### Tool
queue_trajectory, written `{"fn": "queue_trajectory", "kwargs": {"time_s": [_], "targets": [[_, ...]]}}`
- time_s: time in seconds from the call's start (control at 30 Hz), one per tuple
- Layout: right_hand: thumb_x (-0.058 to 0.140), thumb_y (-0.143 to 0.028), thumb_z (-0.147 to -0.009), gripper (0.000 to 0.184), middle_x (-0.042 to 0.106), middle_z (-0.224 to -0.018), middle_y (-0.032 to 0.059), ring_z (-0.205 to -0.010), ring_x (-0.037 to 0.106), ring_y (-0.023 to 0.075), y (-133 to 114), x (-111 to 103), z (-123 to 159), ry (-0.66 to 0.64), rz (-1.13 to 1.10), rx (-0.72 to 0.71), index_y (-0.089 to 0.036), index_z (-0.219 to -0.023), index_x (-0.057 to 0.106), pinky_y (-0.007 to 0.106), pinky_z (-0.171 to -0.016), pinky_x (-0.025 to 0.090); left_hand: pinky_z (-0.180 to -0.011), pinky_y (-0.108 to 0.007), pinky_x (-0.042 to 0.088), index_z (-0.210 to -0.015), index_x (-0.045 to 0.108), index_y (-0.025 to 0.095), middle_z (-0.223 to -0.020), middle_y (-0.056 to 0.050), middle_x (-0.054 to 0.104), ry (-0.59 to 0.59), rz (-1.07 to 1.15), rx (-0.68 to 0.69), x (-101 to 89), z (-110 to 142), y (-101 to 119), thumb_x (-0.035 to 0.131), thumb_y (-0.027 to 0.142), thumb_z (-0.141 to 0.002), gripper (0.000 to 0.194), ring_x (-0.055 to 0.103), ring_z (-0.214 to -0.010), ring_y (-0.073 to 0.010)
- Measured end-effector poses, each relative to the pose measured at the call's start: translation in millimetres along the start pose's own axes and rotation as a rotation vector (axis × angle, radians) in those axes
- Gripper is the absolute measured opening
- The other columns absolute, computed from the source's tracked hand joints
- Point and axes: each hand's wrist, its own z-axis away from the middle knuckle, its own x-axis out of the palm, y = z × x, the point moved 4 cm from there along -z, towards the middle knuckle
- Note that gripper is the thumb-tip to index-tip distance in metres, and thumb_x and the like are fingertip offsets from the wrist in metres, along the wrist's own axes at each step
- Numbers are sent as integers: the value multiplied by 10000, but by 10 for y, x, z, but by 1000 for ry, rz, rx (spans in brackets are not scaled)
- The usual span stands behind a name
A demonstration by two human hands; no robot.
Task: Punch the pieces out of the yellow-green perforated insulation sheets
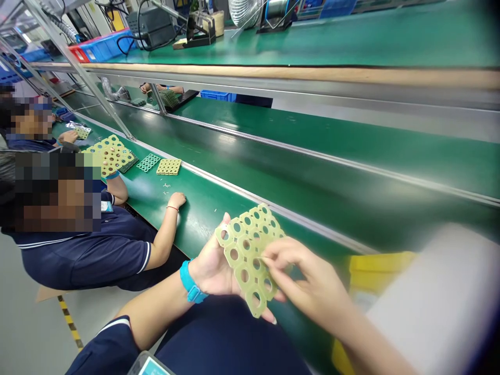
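My left hand (pixel 213 263) grips a pale yellow-green perforated panel (pixel 250 250) of joined octagonal cells with round holes, holding it tilted above my lap at the bench edge. A blue band (pixel 191 284) sits on that wrist. My right hand (pixel 302 273) pinches at the panel's middle with thumb and forefinger; whatever small thing may be between the fingertips cannot be made out.
A green conveyor belt (pixel 312 177) runs along the bench. A co-worker in a dark shirt (pixel 89 245) sits to my left, one hand (pixel 176 199) on the bench, near small panels (pixel 169 166) and a stack (pixel 111 153). A yellow bin (pixel 375 265) is at my right.
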Motion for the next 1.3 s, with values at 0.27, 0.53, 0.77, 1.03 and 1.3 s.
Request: {"fn": "queue_trajectory", "kwargs": {"time_s": [0.27,0.53,0.77,1.03,1.3], "targets": [[503,-39,-808,222,559,-831,-5,-743,585,95,14,-20,21,2,30,-37,-228,-777,390,125,-437,480,-754,-546,380,-1239,496,149,-992,-156,607,0,-2,-5,6,-26,-14,14,816,-688,990,576,-899,-320],[506,-40,-803,224,559,-834,-2,-757,578,96,13,-28,18,21,42,-44,-229,-777,387,120,-445,490,-756,-553,366,-1243,498,143,-983,-159,609,16,2,-9,13,-39,-12,13,817,-686,1000,570,-898,-327],[500,-32,-809,242,560,-848,1,-787,582,108,45,-5,55,28,13,2,-230,-764,367,109,-401,447,-754,-554,372,-1268,475,136,-959,-157,613,-3,1,-11,1,-43,-26,28,822,-679,1008,570,-892,-331],[454,-26,-813,238,551,-761,-24,-657,525,96,-63,-29,-16,-13,163,-118,-230,-751,347,221,-551,491,-777,-560,371,-1326,402,137,-1074,-168,573,5,9,-5,-17,-26,-4,35,812,-699,991,557,-922,-325],[465,-77,-827,200,573,-766,-10,-670,574,121,-37,18,-17,-25,183,-15,-227,-722,383,287,-632,505,-839,-611,324,-1277,452,173,-1078,-136,564,76,-26,11,-59,-9,-9,66,801,-719,925,559,-902,-296]]}}
